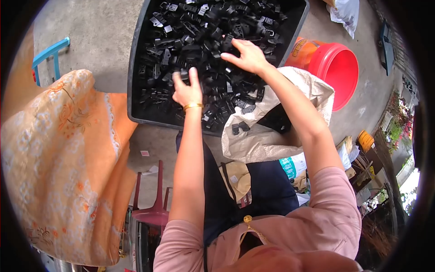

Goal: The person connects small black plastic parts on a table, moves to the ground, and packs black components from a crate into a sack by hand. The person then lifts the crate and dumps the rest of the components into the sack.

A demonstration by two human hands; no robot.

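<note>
One black tray [134,102], holding many small black plastic parts [191,31]. One whitish woven sack [258,147], beside its near edge. One red bucket [323,61], beyond the sack. Right hand [250,58], left hand [187,94]: both over the parts, thumb and fingers apart.

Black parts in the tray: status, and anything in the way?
Left hand and right hand at the black parts, grip unclear. Parts loose in tray. Pale sack overlaps near-right corner.
</note>
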